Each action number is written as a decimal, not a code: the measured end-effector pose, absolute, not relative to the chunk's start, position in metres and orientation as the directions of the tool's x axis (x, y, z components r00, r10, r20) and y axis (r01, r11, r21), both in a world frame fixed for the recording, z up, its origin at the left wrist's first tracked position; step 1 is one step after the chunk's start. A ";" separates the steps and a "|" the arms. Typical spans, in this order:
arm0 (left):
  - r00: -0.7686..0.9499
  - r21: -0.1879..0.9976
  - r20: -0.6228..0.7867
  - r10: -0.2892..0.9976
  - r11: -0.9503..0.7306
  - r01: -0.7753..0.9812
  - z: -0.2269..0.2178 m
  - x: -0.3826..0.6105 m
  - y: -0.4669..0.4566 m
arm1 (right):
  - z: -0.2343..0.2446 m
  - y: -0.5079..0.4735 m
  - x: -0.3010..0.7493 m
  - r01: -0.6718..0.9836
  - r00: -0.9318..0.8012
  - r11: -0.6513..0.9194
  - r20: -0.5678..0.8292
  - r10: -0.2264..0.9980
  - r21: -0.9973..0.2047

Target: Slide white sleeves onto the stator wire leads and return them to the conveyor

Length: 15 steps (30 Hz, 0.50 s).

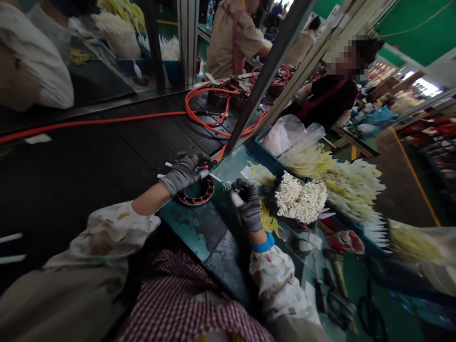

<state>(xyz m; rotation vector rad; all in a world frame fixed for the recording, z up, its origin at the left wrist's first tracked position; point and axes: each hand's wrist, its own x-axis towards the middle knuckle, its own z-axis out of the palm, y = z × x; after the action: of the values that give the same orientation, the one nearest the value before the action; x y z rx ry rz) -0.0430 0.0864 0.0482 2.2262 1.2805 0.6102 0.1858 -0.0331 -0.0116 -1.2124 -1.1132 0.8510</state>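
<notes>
My left hand [183, 172], in a grey glove, is closed around a bundle of wires and white sleeves just above a round copper-wound stator [197, 194] lying on the green bench [199, 228]. My right hand [247, 204], also gloved, is closed on a thin white sleeve [235, 198], held near the wire ends that stick out from the left hand. Both hands hover at the bench's near-left corner, a short gap apart.
A bunch of white sleeves [301, 199] and yellow sleeves [342, 183] fill blue bins to the right. Scissors [370, 313] and a hammer [338, 275] lie at the lower right. Orange cables [206, 109] run over the dark conveyor [89, 166]. Other people work beyond it.
</notes>
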 end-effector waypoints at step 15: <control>0.778 0.606 0.156 0.609 -0.681 0.411 0.043 -0.013 0.109 | 0.006 -0.018 0.163 -0.011 0.376 0.037 0.030 0.926 -0.999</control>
<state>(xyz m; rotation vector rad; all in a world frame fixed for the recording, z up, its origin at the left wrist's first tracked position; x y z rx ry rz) -0.0135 0.1090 0.0431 2.4104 0.7593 0.4693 0.1630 -0.0177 0.0062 -1.3293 -0.9246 0.9062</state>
